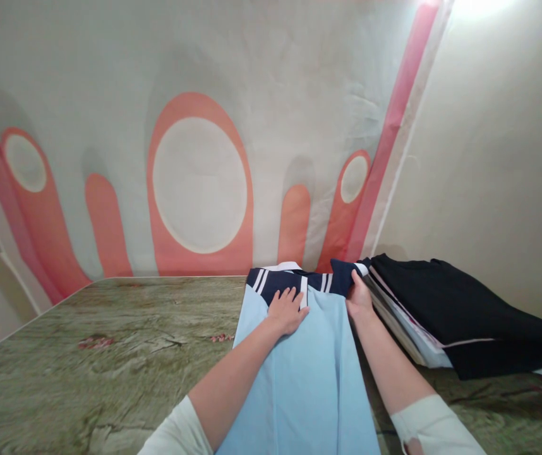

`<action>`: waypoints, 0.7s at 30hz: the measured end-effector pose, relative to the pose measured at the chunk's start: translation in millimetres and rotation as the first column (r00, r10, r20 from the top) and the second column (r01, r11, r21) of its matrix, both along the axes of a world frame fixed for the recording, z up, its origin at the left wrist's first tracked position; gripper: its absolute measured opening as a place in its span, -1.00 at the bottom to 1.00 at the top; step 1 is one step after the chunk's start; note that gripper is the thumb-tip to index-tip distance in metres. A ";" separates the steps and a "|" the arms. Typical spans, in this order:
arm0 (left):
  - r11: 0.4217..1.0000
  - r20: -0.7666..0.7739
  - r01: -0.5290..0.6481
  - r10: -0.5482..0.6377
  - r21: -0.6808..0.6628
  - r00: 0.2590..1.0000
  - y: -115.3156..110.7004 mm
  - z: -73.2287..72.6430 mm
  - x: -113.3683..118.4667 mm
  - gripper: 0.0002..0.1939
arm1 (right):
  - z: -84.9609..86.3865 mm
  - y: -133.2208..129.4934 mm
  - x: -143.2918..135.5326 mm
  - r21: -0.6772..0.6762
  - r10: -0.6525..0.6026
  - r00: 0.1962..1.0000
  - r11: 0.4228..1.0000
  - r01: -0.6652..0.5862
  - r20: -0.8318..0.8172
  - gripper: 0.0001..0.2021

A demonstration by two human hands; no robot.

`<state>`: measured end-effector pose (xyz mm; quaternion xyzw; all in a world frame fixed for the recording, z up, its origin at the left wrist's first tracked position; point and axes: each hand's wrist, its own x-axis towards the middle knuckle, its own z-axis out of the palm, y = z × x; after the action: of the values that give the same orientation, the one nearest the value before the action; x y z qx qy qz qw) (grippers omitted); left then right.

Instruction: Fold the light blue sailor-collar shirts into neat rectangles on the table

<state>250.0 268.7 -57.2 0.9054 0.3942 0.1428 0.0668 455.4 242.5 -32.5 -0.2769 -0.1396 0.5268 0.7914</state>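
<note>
A light blue shirt [304,379] with navy shoulders, white stripes and a white collar lies lengthwise on the table. One sleeve is folded across its upper part, its white-edged navy cuff on the chest. My left hand [288,311] rests flat on that folded sleeve, fingers spread. At the shirt's right shoulder, my right hand [359,298] has its fingers closed round the navy end of the other sleeve, which is raised a little.
A stack of folded garments [441,303], black on top with paler layers below, lies right of the shirt. The table [110,366] has a wood-grain cover with small pink flowers. Behind it stands a wall with a pink and white printed sheet [195,259].
</note>
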 end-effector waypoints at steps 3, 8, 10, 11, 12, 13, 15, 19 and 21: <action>0.998 0.178 0.012 0.000 -0.064 0.984 2.9 -3.6 -1.2 -0.45 | 14.7 3.1 -13.7 0.013 0.043 0.995 0.999 -0.045 0.095 -0.70; 0.856 0.704 0.149 0.295 -0.496 0.647 24.0 1.0 -6.2 -0.53 | 29.3 20.5 -45.6 0.005 0.042 0.933 0.999 -0.046 0.357 -0.61; 0.724 0.756 0.272 0.507 -0.634 0.413 35.2 5.3 -10.3 -0.52 | 31.0 29.5 -65.0 -0.012 0.012 0.799 1.000 -0.006 0.601 -0.55; 0.673 0.739 0.308 0.580 -0.672 0.344 40.3 7.0 -13.0 -0.49 | 30.7 33.7 -75.8 -0.023 0.011 0.706 1.000 0.007 0.708 -0.52; 0.636 0.717 0.332 0.630 -0.697 0.298 44.7 8.3 -16.3 -0.47 | 29.7 37.4 -87.0 -0.033 0.020 0.613 0.999 0.010 0.790 -0.51; 0.608 0.698 0.352 0.667 -0.712 0.261 48.2 9.1 -19.9 -0.44 | 27.9 40.6 -98.3 -0.043 0.034 0.535 0.999 0.003 0.844 -0.51; 0.543 0.652 0.429 0.741 -0.722 0.160 52.5 10.3 -28.2 -0.39 | 22.7 44.6 -119.6 -0.063 0.074 0.427 0.997 -0.039 0.901 -0.57; 0.409 0.540 0.616 0.841 -0.674 0.032 51.6 16.1 -43.7 -0.33 | 12.5 41.5 -148.5 -0.126 0.149 0.170 0.982 -0.139 0.974 -0.74; 0.365 0.535 0.655 0.842 -0.662 0.071 49.0 21.6 -47.7 -0.35 | 10.4 33.0 -153.1 -0.160 0.172 0.056 0.972 -0.174 0.984 -0.78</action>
<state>202.3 317.7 -35.7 0.2602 0.3111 0.4665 0.7861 302.3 275.5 -22.1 -0.5405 -0.6704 0.2894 0.4179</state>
